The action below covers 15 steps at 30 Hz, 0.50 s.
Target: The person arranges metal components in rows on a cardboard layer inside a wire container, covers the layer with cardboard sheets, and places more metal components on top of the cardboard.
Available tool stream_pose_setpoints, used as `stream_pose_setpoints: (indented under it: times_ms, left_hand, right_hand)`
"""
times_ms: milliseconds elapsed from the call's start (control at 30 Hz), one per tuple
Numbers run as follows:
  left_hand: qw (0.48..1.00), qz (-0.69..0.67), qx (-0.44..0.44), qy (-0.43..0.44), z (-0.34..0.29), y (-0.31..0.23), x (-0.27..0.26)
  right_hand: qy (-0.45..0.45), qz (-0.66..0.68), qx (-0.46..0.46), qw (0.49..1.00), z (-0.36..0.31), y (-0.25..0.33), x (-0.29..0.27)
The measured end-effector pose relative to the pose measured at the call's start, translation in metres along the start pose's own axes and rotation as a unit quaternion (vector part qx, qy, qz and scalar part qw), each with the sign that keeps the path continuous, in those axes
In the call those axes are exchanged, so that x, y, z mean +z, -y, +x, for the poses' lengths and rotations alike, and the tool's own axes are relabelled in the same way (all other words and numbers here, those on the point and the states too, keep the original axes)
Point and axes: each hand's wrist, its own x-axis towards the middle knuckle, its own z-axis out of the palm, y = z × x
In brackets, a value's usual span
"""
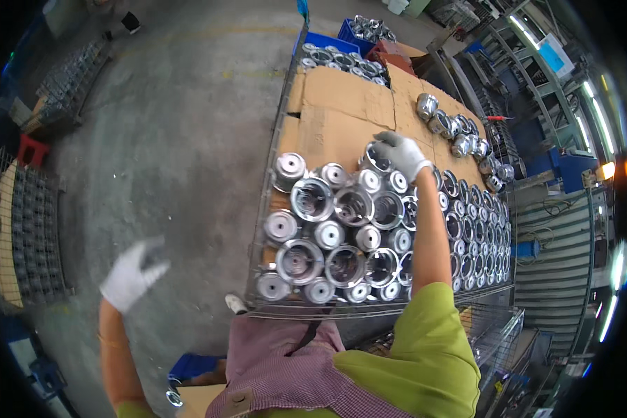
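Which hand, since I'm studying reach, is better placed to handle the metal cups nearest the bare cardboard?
Probably the right hand: it is at a metal cup beside the bare cardboard. The left hand hangs open off to the side, over the floor.

Grey floor (174,146) fills the left, a faded yellow line (247,30) near its top; lights (601,122) glow along the right edge, beside a ribbed panel (554,265).

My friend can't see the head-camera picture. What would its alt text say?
A white-gloved right hand reaches to a shiny, cup-shaped metal part at the edge of closely packed rows of metal parts on brown cardboard in a wire-mesh crate. The white-gloved left hand, blurred, is spread open over grey floor.
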Motion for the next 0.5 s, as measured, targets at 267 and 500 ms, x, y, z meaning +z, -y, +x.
stream_pose_setpoints:
  times_ms: [267, 500]
  left_hand:
    - [0.988, -0.023, -0.038, 0.149, -0.014, 0.125, -0.009]
    - [0.995, 0.038, 0.038, 0.086, 0.118, 0.164, -0.095]
  right_hand:
    - [-0.051, -0.042, -0.029, 0.997, 0.047, 0.127, 0.123]
    - [-0.061, -0.086, 0.074, 0.992, 0.092, 0.170, 0.130]
